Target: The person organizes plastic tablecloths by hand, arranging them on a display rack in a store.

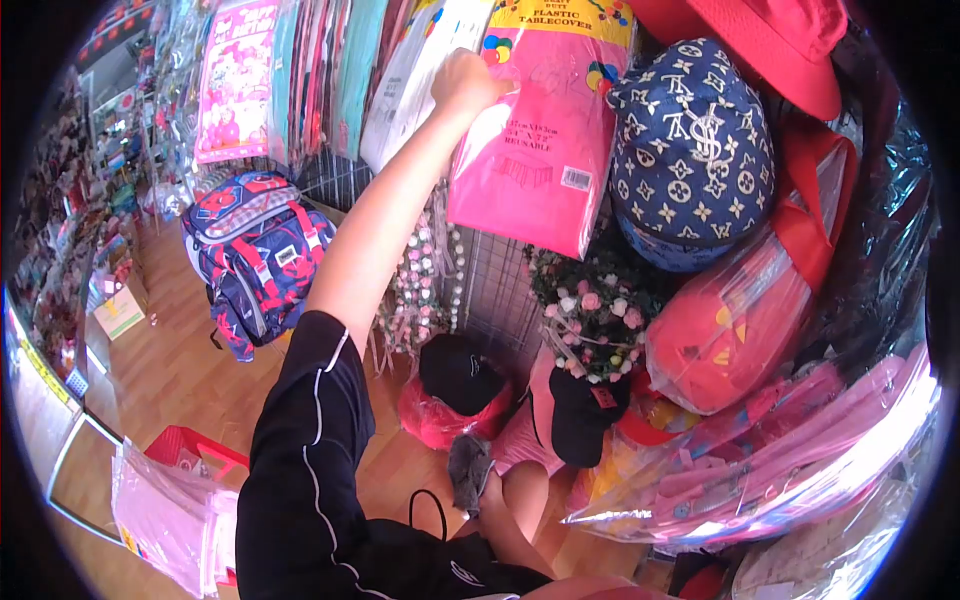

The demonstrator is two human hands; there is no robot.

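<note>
My left hand (468, 84) reaches up to a pink pack (530, 150) labelled plastic tablecover, hanging on the rack. Its thumb lies over the pack's left edge, and the other fingers are curled and partly hidden. Just left of this hand hangs a white pack (405, 95). Low in front of my body, my right hand (490, 505) is closed on a grey fuzzy cloth (468, 472). Near that cloth are a black cap (460, 375) on red wrapping and a black and pink cap (580, 410).
A patterned backpack (265, 255) hangs at left. Right of the pink pack are a blue patterned hat (695, 160) and a red hat (790, 50). Flower garlands (590, 310) hang below. Plastic-wrapped pink goods (780, 450) crowd the lower right; a red basket (205, 450) stands lower left.
</note>
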